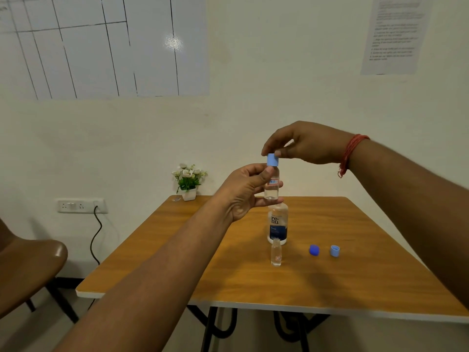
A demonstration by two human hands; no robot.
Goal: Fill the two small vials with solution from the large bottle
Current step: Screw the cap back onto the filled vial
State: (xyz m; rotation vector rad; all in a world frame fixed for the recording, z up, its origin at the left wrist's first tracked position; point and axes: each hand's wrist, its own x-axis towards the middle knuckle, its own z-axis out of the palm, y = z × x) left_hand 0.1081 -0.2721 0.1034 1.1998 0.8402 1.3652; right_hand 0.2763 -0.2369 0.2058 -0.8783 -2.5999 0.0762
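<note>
Head view: your left hand [243, 191] grips a small vial [271, 185] upright above the table [177, 262], while your right hand [302, 143] pinches its light blue cap [273, 159]. Below stands the large bottle [278, 223], uncapped; just nearer, the second vial [275, 252], open. Two loose caps [324, 250] lie right of it.

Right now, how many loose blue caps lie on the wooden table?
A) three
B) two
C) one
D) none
B: a dark blue cap and a light blue cap lie side by side on the wooden table, right of the small uncapped clear vial.
</note>
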